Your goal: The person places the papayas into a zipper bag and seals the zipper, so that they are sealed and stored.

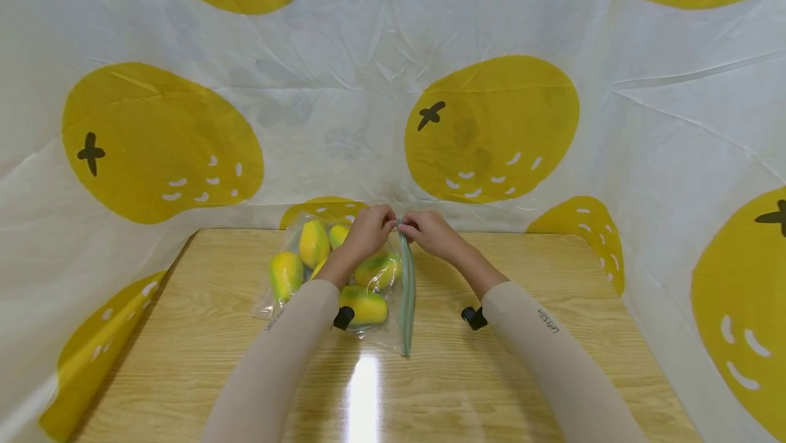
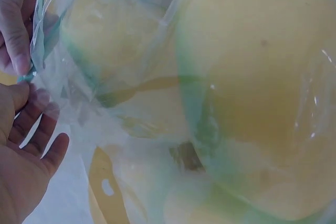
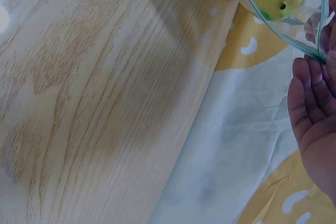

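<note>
A clear zip bag (image 1: 393, 337) with a green-edged opening lies on the table, its opening facing right. Several yellow-green mangoes (image 1: 364, 305) are inside it. At the far corner of the opening my left hand (image 1: 370, 230) pinches the bag's edge between thumb and fingers. My right hand (image 1: 432, 233) pinches the same corner from the other side, its fingertips right beside the left ones. In the right wrist view the two green zip strips (image 3: 278, 32) spread apart and meet at the right hand (image 3: 317, 114). Bag film and a large mango (image 2: 257, 93) fill most of the left wrist view.
The wooden table (image 1: 522, 375) extends to both sides and toward me. A white cloth (image 1: 344, 129) printed with yellow fruit hangs behind it and along both sides. Dark camera mounts (image 1: 474, 318) stick out from the wrists; the left one overlaps the bag.
</note>
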Motion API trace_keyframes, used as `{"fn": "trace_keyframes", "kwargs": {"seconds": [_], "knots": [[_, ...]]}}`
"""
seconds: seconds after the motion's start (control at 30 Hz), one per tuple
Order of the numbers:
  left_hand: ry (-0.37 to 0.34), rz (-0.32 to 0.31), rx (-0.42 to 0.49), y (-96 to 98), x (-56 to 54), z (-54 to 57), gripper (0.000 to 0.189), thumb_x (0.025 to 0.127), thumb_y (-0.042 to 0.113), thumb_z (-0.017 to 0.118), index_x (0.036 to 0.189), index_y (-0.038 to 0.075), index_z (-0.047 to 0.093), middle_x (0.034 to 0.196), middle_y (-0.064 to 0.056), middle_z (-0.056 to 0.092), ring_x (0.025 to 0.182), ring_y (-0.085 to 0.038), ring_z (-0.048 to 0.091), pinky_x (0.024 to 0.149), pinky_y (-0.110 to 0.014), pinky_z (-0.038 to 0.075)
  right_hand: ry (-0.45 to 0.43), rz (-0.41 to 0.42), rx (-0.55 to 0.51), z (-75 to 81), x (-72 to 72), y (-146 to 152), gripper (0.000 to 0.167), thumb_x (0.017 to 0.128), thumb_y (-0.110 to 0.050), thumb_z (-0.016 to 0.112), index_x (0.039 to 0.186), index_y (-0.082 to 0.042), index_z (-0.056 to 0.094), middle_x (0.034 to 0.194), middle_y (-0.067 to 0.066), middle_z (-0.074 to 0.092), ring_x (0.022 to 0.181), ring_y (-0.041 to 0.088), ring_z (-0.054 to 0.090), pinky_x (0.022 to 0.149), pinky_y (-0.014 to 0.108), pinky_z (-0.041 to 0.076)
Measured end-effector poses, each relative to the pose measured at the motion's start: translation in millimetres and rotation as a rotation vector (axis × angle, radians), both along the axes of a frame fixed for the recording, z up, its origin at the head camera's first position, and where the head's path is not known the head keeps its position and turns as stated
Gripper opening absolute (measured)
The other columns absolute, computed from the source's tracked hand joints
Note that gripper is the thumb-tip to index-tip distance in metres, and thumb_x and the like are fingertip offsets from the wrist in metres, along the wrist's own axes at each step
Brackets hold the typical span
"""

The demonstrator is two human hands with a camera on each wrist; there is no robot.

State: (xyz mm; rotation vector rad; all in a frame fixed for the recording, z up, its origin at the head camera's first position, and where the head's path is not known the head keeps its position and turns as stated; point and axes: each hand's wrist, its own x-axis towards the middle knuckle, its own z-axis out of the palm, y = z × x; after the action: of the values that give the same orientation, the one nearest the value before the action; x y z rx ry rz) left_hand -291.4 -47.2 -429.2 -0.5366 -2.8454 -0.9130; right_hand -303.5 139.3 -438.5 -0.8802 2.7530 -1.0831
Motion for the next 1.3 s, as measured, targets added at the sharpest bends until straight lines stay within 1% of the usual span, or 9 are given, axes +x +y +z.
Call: {"fn": "trace_keyframes", "kwargs": {"seconds": [0.27, 0.37, 0.5, 0.73, 0.83, 0.97, 1.07, 1.2, 1.3], "knots": [[0.041, -0.016, -0.025, -1.6, 3.1, 0.8, 0.011, 0.104, 0.015, 0.062, 0.098, 0.007, 0.067, 0.092, -0.006, 0.071, 0.076, -0.019, 0.062, 0.069, -0.033, 0.054, 0.004, 0.010, 0.000, -0.1, 1.2, -1, 0.019, 0.105, -0.020, 0.060, 0.099, -0.006, 0.069, 0.085, 0.007, 0.072, 0.073, 0.016, 0.062, 0.065, 0.027, 0.049], [0.063, -0.015, -0.053, -3.4, 4.5, 1.0, 0.010, 0.103, 0.015, 0.062, 0.097, 0.007, 0.066, 0.093, -0.006, 0.070, 0.076, -0.020, 0.062, 0.071, -0.034, 0.054, 0.008, 0.022, 0.003, -1.1, 1.7, -2, 0.019, 0.105, -0.021, 0.060, 0.098, -0.006, 0.069, 0.084, 0.009, 0.072, 0.071, 0.016, 0.060, 0.064, 0.027, 0.048], [0.073, -0.017, -0.071, -4.8, 5.6, 1.6, 0.010, 0.104, 0.015, 0.060, 0.100, 0.007, 0.065, 0.096, -0.007, 0.070, 0.079, -0.021, 0.063, 0.073, -0.034, 0.055, 0.023, 0.030, 0.031, -2.9, 4.6, 0, 0.019, 0.105, -0.021, 0.061, 0.093, -0.007, 0.069, 0.080, 0.009, 0.070, 0.063, 0.013, 0.053, 0.061, 0.027, 0.046], [0.069, 0.008, -0.072, -8.6, 4.6, 3.0, 0.009, 0.105, 0.013, 0.058, 0.101, 0.007, 0.063, 0.096, -0.008, 0.067, 0.081, -0.022, 0.062, 0.074, -0.035, 0.054, 0.018, 0.060, 0.099, -4.8, 15.0, 5, 0.021, 0.105, -0.022, 0.060, 0.090, -0.009, 0.066, 0.074, 0.006, 0.064, 0.058, 0.011, 0.046, 0.059, 0.026, 0.042], [0.075, 0.007, -0.071, -9.2, 5.2, 2.7, 0.009, 0.105, 0.013, 0.059, 0.101, 0.006, 0.062, 0.096, -0.009, 0.066, 0.082, -0.023, 0.061, 0.076, -0.036, 0.055, 0.026, 0.067, 0.097, -6.9, 18.6, 6, 0.022, 0.106, -0.022, 0.060, 0.091, -0.007, 0.067, 0.074, 0.007, 0.065, 0.059, 0.011, 0.046, 0.060, 0.026, 0.042], [0.095, 0.020, -0.075, -8.5, 6.6, 2.1, 0.009, 0.105, 0.013, 0.059, 0.100, 0.006, 0.061, 0.096, -0.009, 0.065, 0.084, -0.024, 0.060, 0.077, -0.036, 0.054, 0.033, 0.074, 0.081, -11.2, 23.3, 9, 0.020, 0.105, -0.021, 0.061, 0.092, -0.008, 0.069, 0.078, 0.010, 0.069, 0.061, 0.010, 0.050, 0.061, 0.026, 0.045], [0.112, 0.029, -0.082, -7.7, 7.4, 1.3, 0.010, 0.105, 0.013, 0.058, 0.099, 0.006, 0.061, 0.095, -0.009, 0.065, 0.083, -0.024, 0.059, 0.077, -0.037, 0.053, 0.038, 0.073, 0.055, -15.5, 27.9, 12, 0.018, 0.103, -0.021, 0.064, 0.090, -0.011, 0.070, 0.076, 0.006, 0.069, 0.061, 0.009, 0.051, 0.060, 0.026, 0.047], [0.134, 0.037, -0.084, -6.5, 8.0, 1.3, 0.011, 0.105, 0.014, 0.058, 0.099, 0.006, 0.061, 0.094, -0.008, 0.064, 0.083, -0.023, 0.060, 0.077, -0.037, 0.053, 0.035, 0.056, 0.040, -21.2, 35.3, 15, 0.016, 0.103, -0.022, 0.064, 0.091, -0.013, 0.071, 0.074, 0.000, 0.067, 0.061, 0.009, 0.052, 0.059, 0.025, 0.047], [0.140, 0.042, -0.085, -5.4, 8.5, 2.3, 0.011, 0.105, 0.015, 0.058, 0.099, 0.006, 0.061, 0.095, -0.008, 0.064, 0.084, -0.024, 0.061, 0.077, -0.037, 0.054, 0.018, 0.045, 0.044, -24.5, 41.4, 18, 0.016, 0.103, -0.023, 0.064, 0.094, -0.013, 0.072, 0.076, 0.002, 0.069, 0.063, 0.008, 0.053, 0.059, 0.025, 0.048]]}}
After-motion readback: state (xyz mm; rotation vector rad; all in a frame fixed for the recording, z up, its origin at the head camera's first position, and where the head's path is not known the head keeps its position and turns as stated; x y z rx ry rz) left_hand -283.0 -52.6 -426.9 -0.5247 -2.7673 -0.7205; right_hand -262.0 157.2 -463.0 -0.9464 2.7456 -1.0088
